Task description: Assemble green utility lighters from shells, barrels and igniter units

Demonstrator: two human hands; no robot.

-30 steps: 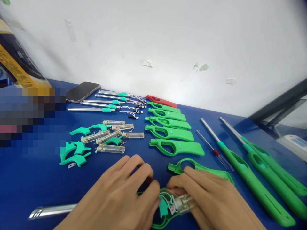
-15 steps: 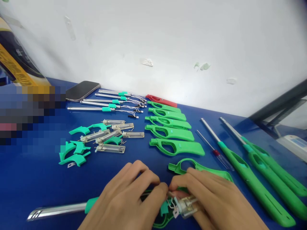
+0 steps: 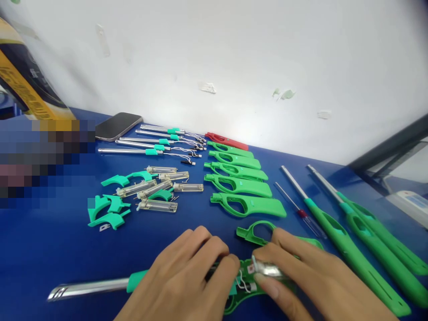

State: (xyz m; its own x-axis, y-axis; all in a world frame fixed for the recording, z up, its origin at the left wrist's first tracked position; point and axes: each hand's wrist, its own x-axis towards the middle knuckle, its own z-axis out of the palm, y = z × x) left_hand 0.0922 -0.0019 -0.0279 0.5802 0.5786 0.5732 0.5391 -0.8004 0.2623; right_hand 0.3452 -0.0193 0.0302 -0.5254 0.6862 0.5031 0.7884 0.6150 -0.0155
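Note:
Low in the view, my left hand (image 3: 187, 276) is closed over an open green lighter shell (image 3: 234, 307), hiding its middle. A silver tube (image 3: 90, 289) with a teal collar (image 3: 135, 281) sticks out on the left of that hand. My right hand (image 3: 317, 276) pinches a clear fuel tank (image 3: 272, 269) between thumb and fingers, above the right part of the shell. White wires (image 3: 243, 283) and a small metal plate (image 3: 250, 269) show in the shell between both hands. Just behind the right hand lies another green half shell (image 3: 252, 235), partly covered by its fingers.
Clear fuel tanks (image 3: 158, 205) and teal triggers (image 3: 112, 220) lie at left, below wired metal tubes (image 3: 130, 151). Green half shells (image 3: 267, 207) and a red one (image 3: 230, 140) form a column. A screwdriver (image 3: 306, 218) and assembled lighters (image 3: 354, 249) lie right. A phone (image 3: 118, 125) rests by the wall.
My right hand has turned the fuel tank and raised it away from me, exposing the wires and the shell's inside. The left hand keeps its hold; the view has shifted slightly.

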